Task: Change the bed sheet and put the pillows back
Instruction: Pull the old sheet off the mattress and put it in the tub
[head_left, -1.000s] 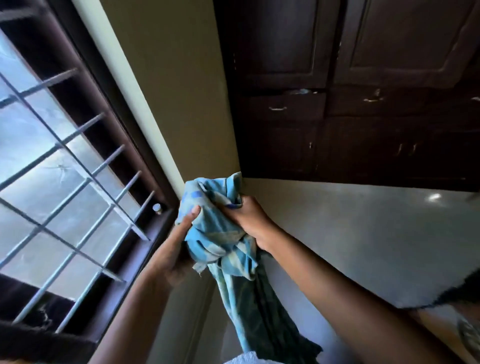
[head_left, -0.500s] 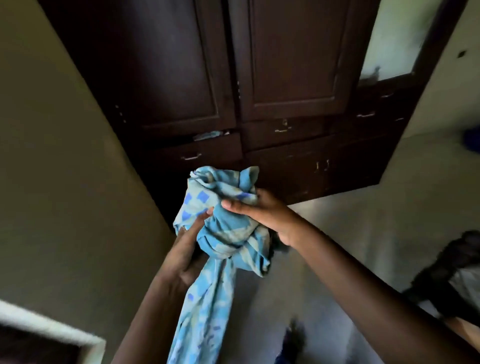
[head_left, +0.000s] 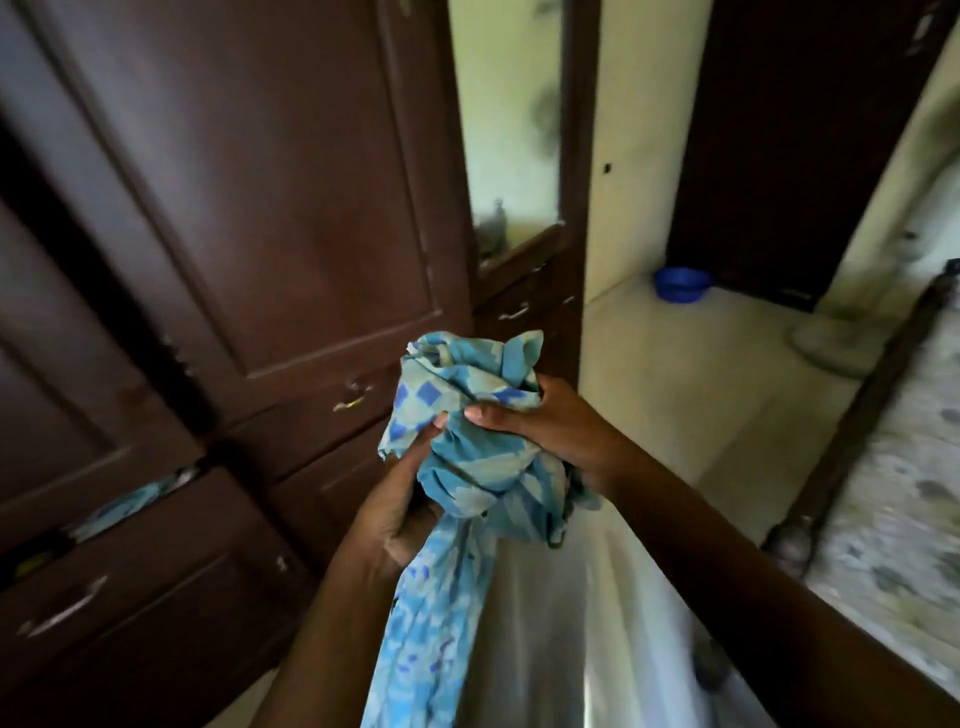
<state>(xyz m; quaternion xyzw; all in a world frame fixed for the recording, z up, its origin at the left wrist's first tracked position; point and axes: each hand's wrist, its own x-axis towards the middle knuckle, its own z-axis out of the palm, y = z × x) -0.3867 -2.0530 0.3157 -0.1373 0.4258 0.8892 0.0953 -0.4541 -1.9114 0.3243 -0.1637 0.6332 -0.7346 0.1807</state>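
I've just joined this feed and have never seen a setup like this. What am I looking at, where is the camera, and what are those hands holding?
There is no machine here. A person works with two bare hands, and one wide-angle camera sits on their head, looking forward and down, so the arms reach in from the bottom edge. The left hand and the right hand both grip a bunched blue patterned bed sheet, and its loose end hangs down between the arms. Ahead stands a dark wooden wardrobe, with a strip of blue cloth poking out of its front. Part of the bed shows at the right edge. A blue bowl sits on the pale floor farther back. The picture is blurred, so finer detail is unclear.
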